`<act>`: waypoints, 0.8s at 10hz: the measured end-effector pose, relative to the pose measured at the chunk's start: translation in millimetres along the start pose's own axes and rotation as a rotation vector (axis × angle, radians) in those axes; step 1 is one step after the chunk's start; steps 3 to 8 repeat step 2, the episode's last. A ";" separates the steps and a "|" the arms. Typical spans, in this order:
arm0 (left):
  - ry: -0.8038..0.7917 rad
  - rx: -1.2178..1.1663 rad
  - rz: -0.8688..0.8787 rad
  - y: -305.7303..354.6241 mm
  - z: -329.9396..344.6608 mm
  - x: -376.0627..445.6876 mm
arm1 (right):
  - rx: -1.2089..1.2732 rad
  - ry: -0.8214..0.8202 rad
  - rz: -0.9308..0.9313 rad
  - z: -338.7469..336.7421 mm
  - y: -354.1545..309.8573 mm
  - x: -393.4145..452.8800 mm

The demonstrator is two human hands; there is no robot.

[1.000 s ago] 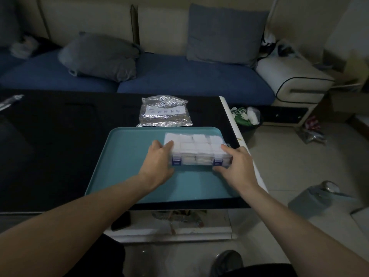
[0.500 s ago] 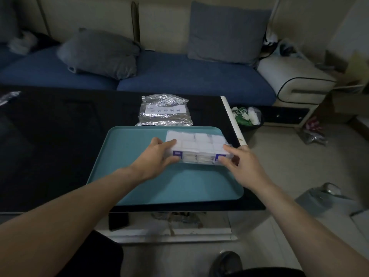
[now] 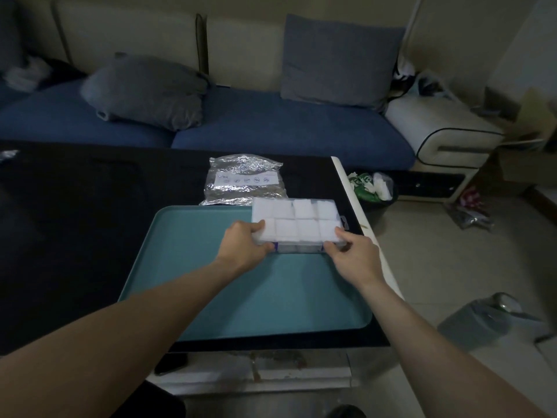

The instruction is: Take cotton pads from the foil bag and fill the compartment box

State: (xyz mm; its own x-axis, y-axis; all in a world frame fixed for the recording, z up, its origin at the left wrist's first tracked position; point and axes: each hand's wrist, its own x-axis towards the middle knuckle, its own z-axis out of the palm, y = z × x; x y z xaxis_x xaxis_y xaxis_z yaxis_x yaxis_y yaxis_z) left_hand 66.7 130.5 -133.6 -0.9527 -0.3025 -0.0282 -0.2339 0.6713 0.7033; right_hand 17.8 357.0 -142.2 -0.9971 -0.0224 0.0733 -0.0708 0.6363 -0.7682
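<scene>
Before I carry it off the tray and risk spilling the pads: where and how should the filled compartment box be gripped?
Probably by its two short ends, from the near side, as the left hand and right hand do now. The compartment box is flat, wide and shallow, lying on the teal tray, so level two-sided support suits it. Whether its latches are fastened cannot be told.

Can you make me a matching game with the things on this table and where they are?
Things:
1. foil bag
2. compartment box
3. tray
4. grey pillow

Places:
A. lying on the blue sofa
B. flat on the black table, under the box
C. held at its near corners by the left hand and right hand
D. on the table just beyond the tray

Pairs: 1-D, 2-C, 3-B, 4-A
</scene>
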 end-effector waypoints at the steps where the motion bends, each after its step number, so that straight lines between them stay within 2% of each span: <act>1: -0.021 -0.027 -0.018 -2.0 -2.1 10.5 | -0.052 -0.027 -0.001 10.4 -8.1 8.6; 2: 0.002 0.005 -0.014 -3.0 -8.4 12.6 | -0.133 0.023 -0.024 10.3 -16.6 8.1; 8: 0.002 0.005 -0.014 -3.0 -8.4 12.6 | -0.133 0.023 -0.024 10.3 -16.6 8.1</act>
